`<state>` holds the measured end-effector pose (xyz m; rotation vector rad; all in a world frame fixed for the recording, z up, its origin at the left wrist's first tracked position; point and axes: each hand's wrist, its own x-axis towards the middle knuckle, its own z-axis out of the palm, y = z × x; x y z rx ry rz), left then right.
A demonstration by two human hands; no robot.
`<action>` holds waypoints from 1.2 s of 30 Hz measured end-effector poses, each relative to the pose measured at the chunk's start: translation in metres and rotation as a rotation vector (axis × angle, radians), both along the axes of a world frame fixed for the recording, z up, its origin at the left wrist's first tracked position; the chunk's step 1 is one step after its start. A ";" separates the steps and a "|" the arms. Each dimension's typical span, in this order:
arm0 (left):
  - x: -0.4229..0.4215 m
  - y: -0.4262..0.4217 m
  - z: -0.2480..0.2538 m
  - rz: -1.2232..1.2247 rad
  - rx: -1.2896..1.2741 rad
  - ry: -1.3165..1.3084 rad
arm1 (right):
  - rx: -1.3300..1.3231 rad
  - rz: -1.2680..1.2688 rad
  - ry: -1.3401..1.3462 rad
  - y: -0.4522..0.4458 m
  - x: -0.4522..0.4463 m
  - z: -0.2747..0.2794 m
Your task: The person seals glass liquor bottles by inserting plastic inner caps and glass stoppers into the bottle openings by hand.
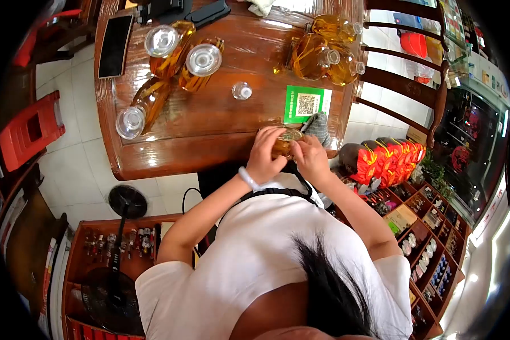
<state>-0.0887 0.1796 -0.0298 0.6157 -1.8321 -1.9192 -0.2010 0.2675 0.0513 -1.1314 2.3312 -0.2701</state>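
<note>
My left hand and my right hand are both closed around a glass bottle of amber liquid at the table's near edge. The left hand wraps its left side, and the right fingers press on its right side. The bottle's lower part is hidden by my hands. Just right of it lies a grey striped cloth, partly against a green card with a printed code. A small clear stopper stands on the wooden table, beyond my left hand.
Three amber bottles with wide clear caps stand at the table's left, near a black phone. Three bottles without such caps are at the far right, beside a wooden chair. A fan stands left of me.
</note>
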 end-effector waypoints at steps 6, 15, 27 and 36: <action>-0.015 0.030 0.061 -0.021 0.155 -0.363 | 0.001 0.152 0.044 0.004 0.002 0.001; -0.040 0.059 0.070 0.259 0.477 -0.391 | -0.224 0.147 0.140 0.012 0.003 -0.024; -0.024 0.044 0.056 -0.095 0.442 -0.183 | -0.522 -0.196 0.056 -0.006 -0.007 0.011; -0.036 0.033 0.053 -0.197 0.313 -0.027 | -0.256 -0.311 0.034 -0.001 0.002 0.001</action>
